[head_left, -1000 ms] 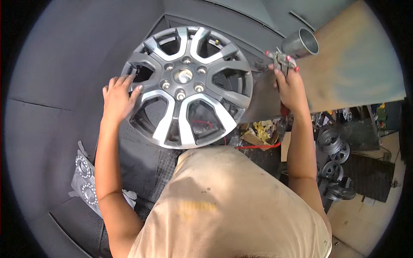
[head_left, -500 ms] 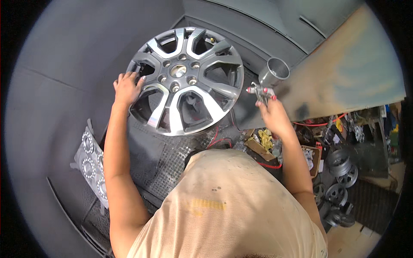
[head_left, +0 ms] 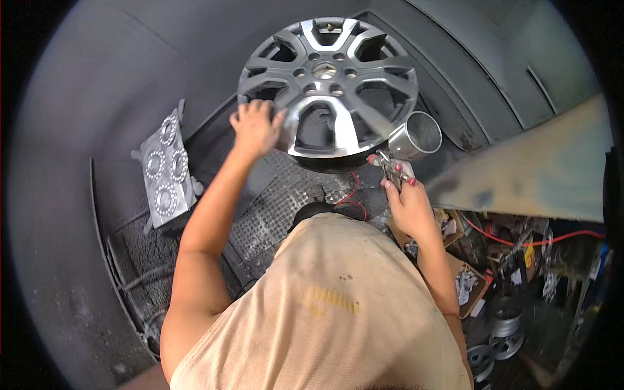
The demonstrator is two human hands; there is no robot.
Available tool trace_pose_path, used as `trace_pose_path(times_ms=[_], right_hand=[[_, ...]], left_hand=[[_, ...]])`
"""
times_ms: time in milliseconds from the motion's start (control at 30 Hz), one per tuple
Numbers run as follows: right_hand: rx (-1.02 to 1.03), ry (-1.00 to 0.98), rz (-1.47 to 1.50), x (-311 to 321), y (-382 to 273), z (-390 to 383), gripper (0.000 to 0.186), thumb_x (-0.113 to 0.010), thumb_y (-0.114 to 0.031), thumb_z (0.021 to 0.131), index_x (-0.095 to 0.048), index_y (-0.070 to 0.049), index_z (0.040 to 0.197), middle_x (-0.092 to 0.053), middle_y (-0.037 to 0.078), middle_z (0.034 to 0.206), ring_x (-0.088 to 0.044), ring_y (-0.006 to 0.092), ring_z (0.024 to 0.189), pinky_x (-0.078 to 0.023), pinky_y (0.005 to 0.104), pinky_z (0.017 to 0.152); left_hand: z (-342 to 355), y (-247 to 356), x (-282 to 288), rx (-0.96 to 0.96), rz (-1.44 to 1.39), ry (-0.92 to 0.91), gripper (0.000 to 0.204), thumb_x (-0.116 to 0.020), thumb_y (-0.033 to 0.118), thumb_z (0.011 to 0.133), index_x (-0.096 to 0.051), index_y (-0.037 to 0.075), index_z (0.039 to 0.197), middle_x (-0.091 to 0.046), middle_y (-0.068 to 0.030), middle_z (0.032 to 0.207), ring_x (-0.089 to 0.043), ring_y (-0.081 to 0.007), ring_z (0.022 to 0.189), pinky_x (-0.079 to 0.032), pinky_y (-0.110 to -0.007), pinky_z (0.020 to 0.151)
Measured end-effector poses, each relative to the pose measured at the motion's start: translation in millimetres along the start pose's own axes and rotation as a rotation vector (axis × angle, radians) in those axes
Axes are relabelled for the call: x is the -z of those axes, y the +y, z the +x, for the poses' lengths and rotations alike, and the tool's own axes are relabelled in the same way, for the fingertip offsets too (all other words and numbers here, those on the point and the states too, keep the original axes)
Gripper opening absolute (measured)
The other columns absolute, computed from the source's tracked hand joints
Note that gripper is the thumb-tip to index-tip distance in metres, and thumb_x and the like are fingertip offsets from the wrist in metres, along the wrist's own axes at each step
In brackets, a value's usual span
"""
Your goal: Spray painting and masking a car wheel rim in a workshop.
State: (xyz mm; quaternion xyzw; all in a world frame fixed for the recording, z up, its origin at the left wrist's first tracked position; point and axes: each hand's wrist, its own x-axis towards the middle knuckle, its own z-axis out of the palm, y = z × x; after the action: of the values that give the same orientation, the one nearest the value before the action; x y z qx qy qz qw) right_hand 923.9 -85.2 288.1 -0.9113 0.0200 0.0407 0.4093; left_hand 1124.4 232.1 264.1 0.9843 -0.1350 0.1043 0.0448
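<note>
A grey alloy wheel (head_left: 342, 127) with bright machined spoke faces is tilted before me at the top of the view. My left hand (head_left: 255, 130) grips its lower-left rim, fingers over the edge and thumb apart; slight blur softens the fingertips. In my right hand (head_left: 413, 205) is a spray gun (head_left: 392, 170) with red knobs, its metal cup (head_left: 406, 140) facing up. The gun's nozzle points left, just below the wheel's lower-right edge. What supports the wheel underneath is hidden.
At left stands a grey panel (head_left: 156, 188) bearing several rings of pale dots. A paint-stained board (head_left: 533, 175) juts in from the right. Below it are a red hose (head_left: 500, 238), cardboard boxes (head_left: 478, 292) and more wheels (head_left: 507, 344). Dark textured mat (head_left: 260, 211) covers the floor.
The wheel has turned counterclockwise, my left hand moving down along with its rim. My right hand has brought the spray gun closer to the wheel's lower-right edge. The view has shifted.
</note>
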Motion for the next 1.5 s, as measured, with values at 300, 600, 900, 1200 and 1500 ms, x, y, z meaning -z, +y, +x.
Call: trace_pose_path(times_ms=[300,600,900,1200,1500], right_hand=[[0.192,-0.107,0.005,-10,-28,21,0.017,-0.056,-0.009,0.097,-0.063,0.006,0.102,-0.065,0.03,0.09,-0.062,0.0507,0.086,-0.049,0.0555,0.075],[0.119,-0.217,-0.02,-27,-77,65,0.024,-0.056,-0.012,0.098,-0.054,0.004,0.115,-0.066,0.03,0.093,-0.062,0.0516,0.088,-0.05,0.055,0.075],[0.142,-0.299,0.136,-54,-117,112,0.025,-0.055,-0.014,0.099,-0.062,0.004,0.116,-0.066,0.03,0.1,-0.062,0.0491,0.092,-0.049,0.0507,0.082],[0.125,-0.29,0.115,-71,-140,147,0.025,-0.057,-0.015,0.098,-0.061,0.003,0.115,-0.065,0.029,0.085,-0.06,0.0509,0.08,-0.048,0.0521,0.071],[0.157,-0.346,0.094,-80,-156,162,0.034,-0.058,-0.022,0.098,-0.057,0.001,0.124,-0.066,0.029,0.095,-0.063,0.0488,0.086,-0.05,0.0525,0.076]], left_hand=[[-151,73,1,0.151,-1.483,-0.654,0.058,-0.062,0.011,0.097,-0.039,0.004,0.15,-0.053,-0.0185,0.144,-0.052,-0.0338,0.133,-0.04,-0.043,0.113],[-95,0,-11,0.887,-2.377,-0.903,0.044,-0.058,0.001,0.084,-0.052,0.001,0.128,-0.057,-0.0169,0.138,-0.053,-0.0356,0.135,-0.041,-0.046,0.116],[-51,-72,1,0.975,-2.366,-1.072,0.062,-0.055,0.004,0.079,-0.047,-0.005,0.14,-0.054,-0.0212,0.138,-0.047,-0.0354,0.139,-0.04,-0.051,0.117],[12,-130,-14,0.917,-2.169,-0.805,0.049,-0.053,0.023,0.089,-0.053,0.0,0.132,-0.059,-0.0171,0.13,-0.058,-0.0311,0.121,-0.043,-0.049,0.112],[45,-127,-7,0.827,-1.942,-0.718,0.045,-0.051,0.041,0.104,-0.055,0.007,0.133,-0.057,-0.0117,0.13,-0.057,-0.0263,0.114,-0.047,-0.044,0.105]])
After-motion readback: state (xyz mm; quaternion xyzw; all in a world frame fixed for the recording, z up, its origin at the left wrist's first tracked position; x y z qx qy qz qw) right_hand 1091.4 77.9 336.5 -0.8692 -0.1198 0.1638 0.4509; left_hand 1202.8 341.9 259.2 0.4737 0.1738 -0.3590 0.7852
